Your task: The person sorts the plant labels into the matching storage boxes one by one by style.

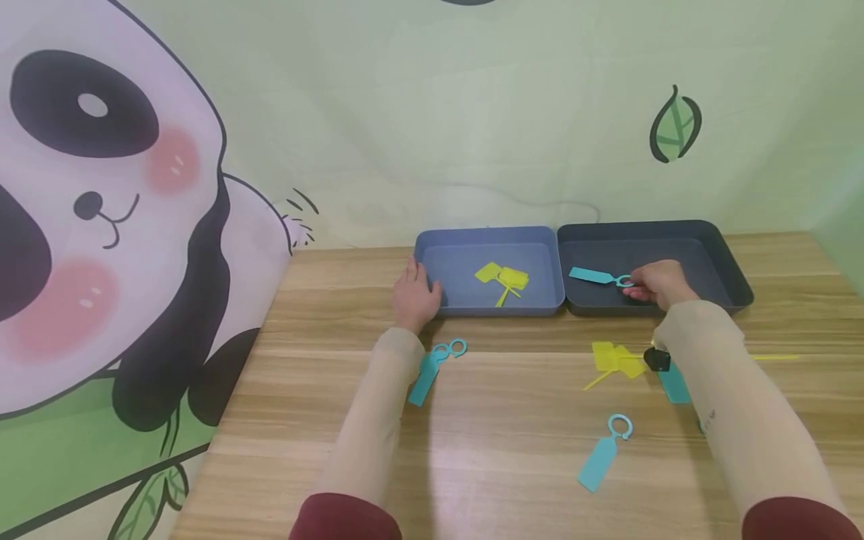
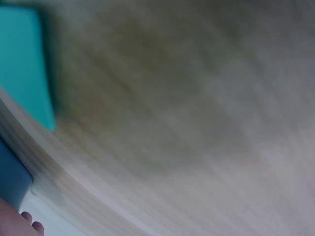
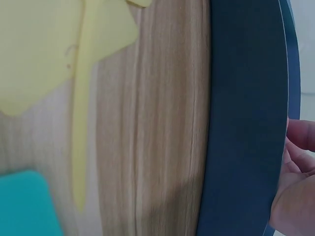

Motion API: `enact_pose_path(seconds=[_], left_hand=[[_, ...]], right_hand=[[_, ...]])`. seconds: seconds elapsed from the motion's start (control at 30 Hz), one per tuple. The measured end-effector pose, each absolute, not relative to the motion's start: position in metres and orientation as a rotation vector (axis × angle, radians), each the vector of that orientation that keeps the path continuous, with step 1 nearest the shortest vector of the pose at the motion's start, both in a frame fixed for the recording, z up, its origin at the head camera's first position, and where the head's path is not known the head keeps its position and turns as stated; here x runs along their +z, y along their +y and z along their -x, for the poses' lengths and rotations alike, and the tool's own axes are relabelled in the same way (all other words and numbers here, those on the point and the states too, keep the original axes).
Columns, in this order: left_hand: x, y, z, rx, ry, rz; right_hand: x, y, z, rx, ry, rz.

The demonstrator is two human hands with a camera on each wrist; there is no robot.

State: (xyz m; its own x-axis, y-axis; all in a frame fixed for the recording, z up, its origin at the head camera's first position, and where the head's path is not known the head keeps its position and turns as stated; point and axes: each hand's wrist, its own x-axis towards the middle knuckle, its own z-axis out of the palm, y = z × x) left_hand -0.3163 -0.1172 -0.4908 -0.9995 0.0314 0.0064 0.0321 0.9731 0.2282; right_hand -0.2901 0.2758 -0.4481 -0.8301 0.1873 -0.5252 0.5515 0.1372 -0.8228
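Right fingers [image 1: 643, 276] together on turquoise tag [image 1: 592, 276]

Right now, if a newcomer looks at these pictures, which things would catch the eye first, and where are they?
Probably the large cartoon panda comes first, filling the left side of the head view. Next, the right hand pinches a turquoise tag by its ring end, over the dark tray. Bright yellow tags lie in the blue tray, with the left hand at its left edge.

Tabletop [image 1: 506, 420] midway between the sleeves [image 1: 371, 427] offers passage, blocked ahead by tray walls [image 1: 499, 311].
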Motion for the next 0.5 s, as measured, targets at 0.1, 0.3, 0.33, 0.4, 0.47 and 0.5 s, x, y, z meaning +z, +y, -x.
enact_pose_path(seconds=[0.1,0.3,0.33,0.4,0.47,0.5], left_hand=[[-0.4906,-0.1169,0.3171,-0.366,-3.119,0.049],[-0.4911,-0.1167,0.3178,-0.371,-3.108,0.051],[-0.4914,-0.1168,0.3178,-0.373,-3.106,0.050],[-0.4917,-0.1171,0.3179,-0.381,-3.109,0.048],[-0.4919,-0.1173,0.3175,-0.400,-3.107,0.046],[-0.4919,-0.1175,0.3174,-0.408,-3.109,0.046]], right_hand=[[-0.4471,0.2753,0.2904,-1.724,2.131,-0.725],[-0.4460,0.2745,0.2915,-1.690,2.138,-0.753],[-0.4467,0.2748,0.2920,-1.687,2.139,-0.752],[-0.4471,0.2750,0.2921,-1.685,2.139,-0.753],[-0.4477,0.2751,0.2919,-1.683,2.146,-0.752],[-0.4477,0.2749,0.2915,-1.679,2.150,-0.752]])
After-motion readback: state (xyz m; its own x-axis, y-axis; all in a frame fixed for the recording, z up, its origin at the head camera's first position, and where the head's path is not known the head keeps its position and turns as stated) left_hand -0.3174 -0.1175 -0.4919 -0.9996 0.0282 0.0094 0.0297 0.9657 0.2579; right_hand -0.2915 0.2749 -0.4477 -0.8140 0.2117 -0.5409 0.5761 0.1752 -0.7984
